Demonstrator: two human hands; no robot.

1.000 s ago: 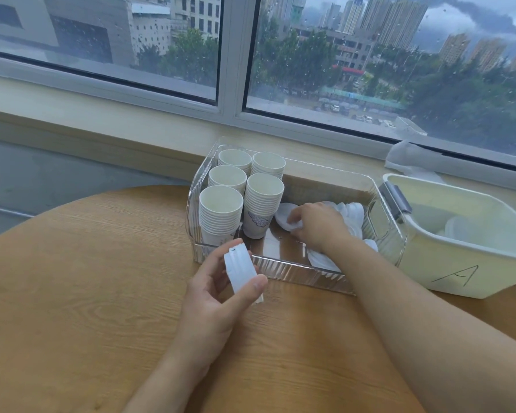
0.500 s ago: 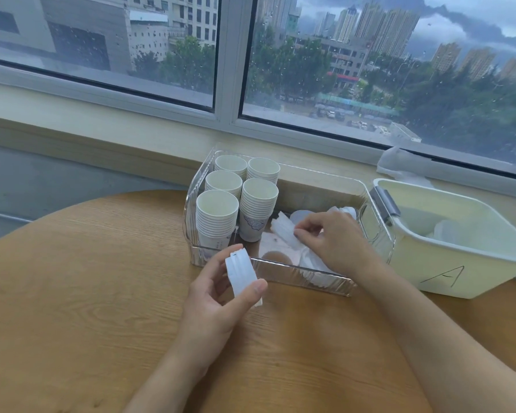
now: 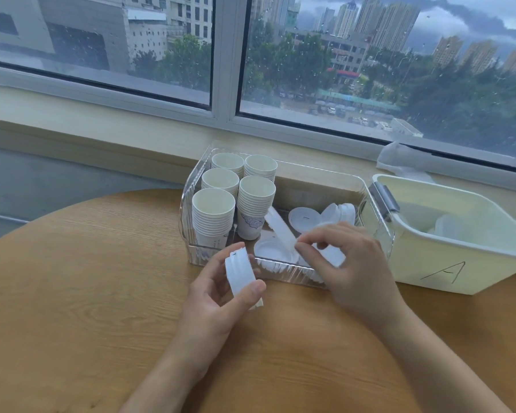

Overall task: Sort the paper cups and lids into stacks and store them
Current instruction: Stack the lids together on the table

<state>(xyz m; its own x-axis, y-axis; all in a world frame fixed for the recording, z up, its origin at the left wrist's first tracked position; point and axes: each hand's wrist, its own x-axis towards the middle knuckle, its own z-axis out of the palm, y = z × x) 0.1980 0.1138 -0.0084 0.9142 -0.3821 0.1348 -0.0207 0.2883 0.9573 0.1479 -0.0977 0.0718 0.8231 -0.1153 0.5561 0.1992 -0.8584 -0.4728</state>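
A small stack of white lids [image 3: 242, 274] is held on edge in the left hand [image 3: 221, 302], just above the near part of the round wooden table [image 3: 72, 293]; the thumb and fingers are curled around the stack and clamped on it. Just to the right, over the near wall of the clear plastic bin [image 3: 283, 271], the right hand [image 3: 352, 263] is seen with its fingertips drawn together in a pinch on a single white lid [image 3: 329, 254], which is blurred. Inside the bin, loose lids [image 3: 304, 217] are scattered across the right half, some flat and some tilted on edge. The left half of the bin is filled by five upright stacks of paper cups [image 3: 213, 217], set close beside one another in two rows running away from the viewer. To the right of the clear bin, touching or nearly touching it, a pale yellow tub [image 3: 447, 263] marked with a hand-drawn "A" is placed, with a few more white pieces lying in it. Beyond the table, a window sill [image 3: 102, 129] and a rain-spotted window [image 3: 370, 70] are visible
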